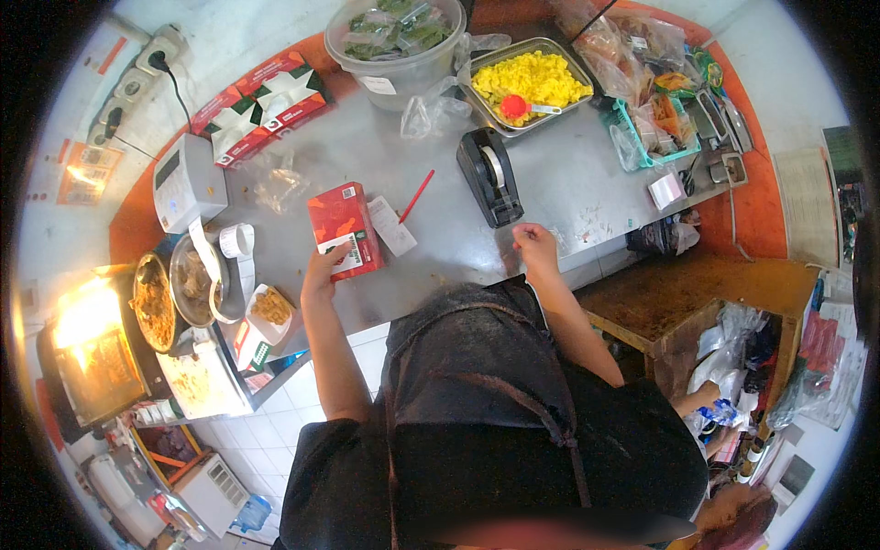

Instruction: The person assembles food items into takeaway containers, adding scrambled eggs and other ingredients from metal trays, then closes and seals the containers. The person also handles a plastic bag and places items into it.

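Note:
My left hand (320, 273) grips the near left corner of a red cardboard food box (342, 218) with a white and green printed panel. The box is closed and lies over the steel counter. Touching or close to its right side is a paper receipt (392, 227), with a red pen (416, 196) beside it. My right hand (536, 249) is just in front of a black tape dispenser (474, 161) carrying a roll of clear tape (493, 167). Its thumb and fingertips are drawn together; whether a strip of tape is between them is too small to tell.
Behind stand a steel tray of yellow food (529, 75), a plastic tub (392, 82) and folded red boxes (268, 110). A receipt printer (189, 182), bowls of food (152, 302) and an open filled box (271, 309) are left. Another person's hand (705, 395) reaches toward shelves at right.

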Tool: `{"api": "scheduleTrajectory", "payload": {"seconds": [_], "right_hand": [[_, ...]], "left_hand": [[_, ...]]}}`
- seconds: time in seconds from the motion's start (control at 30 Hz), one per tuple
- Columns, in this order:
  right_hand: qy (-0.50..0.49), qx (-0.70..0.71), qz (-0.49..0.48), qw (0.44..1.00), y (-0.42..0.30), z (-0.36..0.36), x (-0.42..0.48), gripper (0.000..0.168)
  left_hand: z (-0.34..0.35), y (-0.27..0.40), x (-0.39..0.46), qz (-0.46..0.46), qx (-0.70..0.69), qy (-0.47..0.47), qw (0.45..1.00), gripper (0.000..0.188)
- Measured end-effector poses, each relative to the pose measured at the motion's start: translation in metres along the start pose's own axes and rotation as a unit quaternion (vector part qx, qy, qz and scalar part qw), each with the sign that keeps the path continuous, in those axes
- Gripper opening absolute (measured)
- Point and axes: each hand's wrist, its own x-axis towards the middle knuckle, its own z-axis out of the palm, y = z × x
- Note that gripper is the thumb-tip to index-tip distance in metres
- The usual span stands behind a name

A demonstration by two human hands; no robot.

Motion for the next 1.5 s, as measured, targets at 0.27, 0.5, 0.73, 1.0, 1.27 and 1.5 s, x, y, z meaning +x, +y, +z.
{"api": "scheduleTrajectory", "payload": {"seconds": [0.27, 0.5, 0.73, 1.0, 1.27, 1.5], "right_hand": [[-0.159, -0.187, -0.038, 0.969, -0.002, 0.007, 0.000, 0.013], [-0.426, -0.085, -0.205, 0.877, -0.159, 0.112, -0.078, 0.021], [-0.460, 0.007, -0.079, 0.885, -0.138, 0.139, -0.082, 0.035], [-0.368, -0.112, -0.135, 0.913, -0.048, 0.146, -0.056, 0.020], [0.120, -0.157, -0.258, 0.946, -0.062, 0.046, 0.014, 0.039], [-0.009, 0.140, 0.020, 0.990, -0.058, 0.018, 0.026, 0.048]], "left_hand": [[0.013, 0.000, -0.036, 0.004, -0.129, -0.071, 0.989, 0.049], [0.047, -0.011, -0.064, -0.047, -0.240, -0.230, 0.942, 0.061], [0.048, -0.047, -0.076, -0.039, -0.334, -0.266, 0.904, 0.068], [0.068, -0.057, -0.099, -0.021, -0.442, -0.162, 0.882, 0.050], [0.011, -0.044, -0.064, 0.049, 0.003, 0.085, 0.995, 0.042], [0.025, -0.035, -0.054, 0.123, 0.458, 0.379, 0.794, 0.061]]}}
